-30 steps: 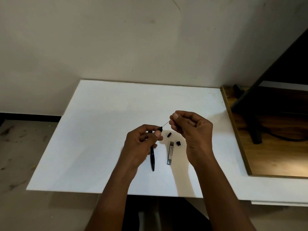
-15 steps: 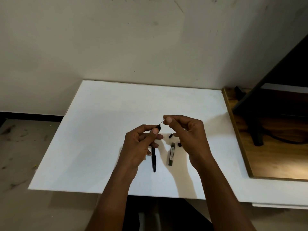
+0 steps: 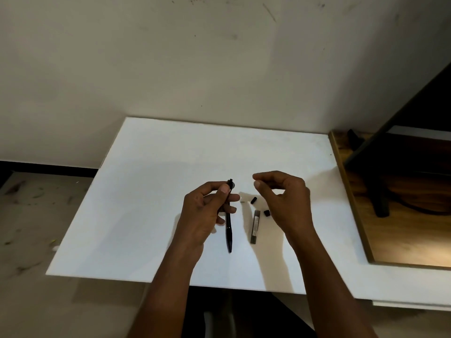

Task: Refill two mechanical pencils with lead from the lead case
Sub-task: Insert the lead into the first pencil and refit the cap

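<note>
My left hand (image 3: 205,211) grips a black mechanical pencil (image 3: 229,230) near its upper end. The open top pokes out above my thumb, and the tip points toward me, low over the white board (image 3: 158,172). I can make out only this one pencil. My right hand (image 3: 290,201) hovers to the right of the pencil top with its fingers loosely curled; no lead shows between them. Below it the dark lead case (image 3: 255,226) lies on the board. Two small black caps (image 3: 253,200) (image 3: 267,212) and a tiny pale piece (image 3: 242,202) lie near the case's far end.
The board's far edge meets a pale wall. A wooden desk top (image 3: 402,235) adjoins it on the right, carrying a black stand (image 3: 379,203) and a cable. The floor (image 3: 36,215) lies to the left, below the board's edge.
My right hand was pinching a thin lead and feeding it into the pencil's top. The lead is now out of sight and the hand has drawn away to the right. My left hand stays put.
</note>
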A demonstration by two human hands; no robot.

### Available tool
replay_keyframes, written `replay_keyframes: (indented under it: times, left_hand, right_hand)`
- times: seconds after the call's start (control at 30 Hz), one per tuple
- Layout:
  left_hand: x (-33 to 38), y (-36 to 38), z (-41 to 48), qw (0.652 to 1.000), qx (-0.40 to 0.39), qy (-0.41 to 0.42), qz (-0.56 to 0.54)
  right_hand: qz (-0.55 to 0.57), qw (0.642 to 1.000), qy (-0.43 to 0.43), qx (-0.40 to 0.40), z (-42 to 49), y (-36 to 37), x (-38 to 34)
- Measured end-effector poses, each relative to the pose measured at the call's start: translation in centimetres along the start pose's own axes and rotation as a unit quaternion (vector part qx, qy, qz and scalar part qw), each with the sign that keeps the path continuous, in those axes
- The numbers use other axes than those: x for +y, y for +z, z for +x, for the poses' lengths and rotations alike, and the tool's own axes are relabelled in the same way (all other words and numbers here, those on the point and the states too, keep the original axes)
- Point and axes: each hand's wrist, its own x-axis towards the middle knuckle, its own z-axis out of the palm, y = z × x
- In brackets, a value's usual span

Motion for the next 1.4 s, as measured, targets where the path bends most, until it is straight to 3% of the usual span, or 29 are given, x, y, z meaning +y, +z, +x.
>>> replay_keyframes:
  times: [0.13, 0.27, 0.63, 0.7, 0.77, 0.83, 0.93, 1.4]
  left_hand:
    - [0.1, -0.2, 0.0, 0.999, 0.033, -0.007, 0.004]
    - [0.1, -0.2, 0.0, 0.999, 0.054, -0.01, 0.005]
    - [0.0, -0.7, -0.2, 0.999, 0.045, 0.001, 0.01]
    - [0.1, -0.8, -0.2, 0.999, 0.046, 0.003, 0.009]
    - [0.1, -0.8, -0.2, 0.999, 0.047, 0.005, 0.012]
    - [0.1, -0.8, -0.2, 0.999, 0.044, 0.007, 0.018]
    - [0.1, -0.7, -0.1, 0.999, 0.043, 0.008, 0.023]
    - [0.2, -0.2, -0.2, 0.999, 0.029, 0.016, 0.043]
  right_hand:
    - [-0.173, 0.985, -0.011, -0.021, -0.2, 0.2, 0.7]
    - [-0.318, 0.946, -0.038, -0.056, -0.7, 1.9, 0.4]
    - [-0.388, 0.919, -0.056, -0.053, -1.0, 3.8, 0.8]
    - [-0.302, 0.951, -0.055, -0.024, -1.1, 3.9, 0.6]
    - [-0.083, 0.997, -0.009, 0.005, -0.9, 3.6, 0.0]
    - [0.116, 0.992, 0.052, -0.015, -0.7, 2.9, -1.0]
    - [0.252, 0.962, 0.085, -0.057, -0.7, 2.3, -1.7]
    - [0.234, 0.965, 0.056, -0.1, -0.8, 1.9, -1.5]
